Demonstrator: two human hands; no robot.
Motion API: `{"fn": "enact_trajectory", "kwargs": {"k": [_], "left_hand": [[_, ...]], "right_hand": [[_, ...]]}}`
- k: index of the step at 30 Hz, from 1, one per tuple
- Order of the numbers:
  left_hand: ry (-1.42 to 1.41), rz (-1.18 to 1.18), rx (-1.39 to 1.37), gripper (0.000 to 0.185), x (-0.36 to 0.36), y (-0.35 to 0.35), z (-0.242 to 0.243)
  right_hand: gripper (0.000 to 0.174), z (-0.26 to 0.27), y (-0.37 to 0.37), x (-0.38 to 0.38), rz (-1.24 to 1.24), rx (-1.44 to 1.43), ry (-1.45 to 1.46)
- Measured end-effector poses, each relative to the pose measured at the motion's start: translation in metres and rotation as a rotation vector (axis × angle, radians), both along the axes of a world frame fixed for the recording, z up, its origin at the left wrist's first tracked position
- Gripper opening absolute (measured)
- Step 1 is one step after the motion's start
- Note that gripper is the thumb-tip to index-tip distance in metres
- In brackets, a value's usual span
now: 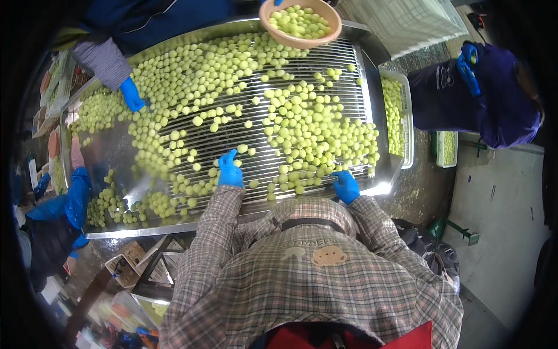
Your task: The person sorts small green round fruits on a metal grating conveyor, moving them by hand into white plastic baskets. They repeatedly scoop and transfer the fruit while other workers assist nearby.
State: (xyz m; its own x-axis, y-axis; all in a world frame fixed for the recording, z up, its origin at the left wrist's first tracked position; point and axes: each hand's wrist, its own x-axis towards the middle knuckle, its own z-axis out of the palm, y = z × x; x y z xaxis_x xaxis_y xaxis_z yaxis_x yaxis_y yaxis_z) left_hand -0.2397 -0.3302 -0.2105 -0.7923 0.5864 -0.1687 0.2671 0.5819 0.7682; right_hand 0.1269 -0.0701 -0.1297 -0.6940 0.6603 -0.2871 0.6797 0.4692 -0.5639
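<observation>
A sloping metal table with a slatted bar grid [257, 124] lies before me, strewn with small round green fruits [320, 118]. My left hand [230, 171], in a blue glove, is over the bars near the grid's front. A few loose fruits lie around its fingertips, and whether it grips one is hidden. At the front right, my right hand [347, 187], also blue-gloved, reaches over the table's near edge. Its fingers point left, close to the lower edge of the right-hand cluster of fruits. I cannot make out anything held in it.
A co-worker's gloved hand [132, 95] is among fruits at the upper left. An orange-pink bowl [301, 42] of fruits is held over the far edge. A fruit-filled white crate [408, 118] stands right of the table, near another person [444, 96]. A further person works at the left.
</observation>
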Motion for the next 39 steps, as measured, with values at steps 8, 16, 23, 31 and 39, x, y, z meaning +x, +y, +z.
{"fn": "enact_trajectory", "kwargs": {"k": [8,16,23,31,39], "left_hand": [[0.160,-0.407,-0.313,0.113,0.010,0.082,0.057],[0.263,-0.648,-0.404,0.131,0.062,0.179,0.030],[0.333,-0.872,-0.274,0.123,0.134,0.278,0.007],[0.258,-1.013,-0.025,0.092,0.216,0.402,0.002],[0.101,-1.053,0.039,0.089,0.201,0.375,0.027]], "right_hand": [[0.035,0.005,0.082,0.065,-0.221,0.223,-0.076],[0.034,0.021,0.068,0.055,-0.445,0.157,-0.106],[0.027,0.021,0.071,0.058,-0.422,0.122,-0.154],[0.034,0.029,0.072,0.055,-0.384,0.026,-0.138],[0.033,0.023,0.070,0.057,-0.375,0.043,-0.147]]}}
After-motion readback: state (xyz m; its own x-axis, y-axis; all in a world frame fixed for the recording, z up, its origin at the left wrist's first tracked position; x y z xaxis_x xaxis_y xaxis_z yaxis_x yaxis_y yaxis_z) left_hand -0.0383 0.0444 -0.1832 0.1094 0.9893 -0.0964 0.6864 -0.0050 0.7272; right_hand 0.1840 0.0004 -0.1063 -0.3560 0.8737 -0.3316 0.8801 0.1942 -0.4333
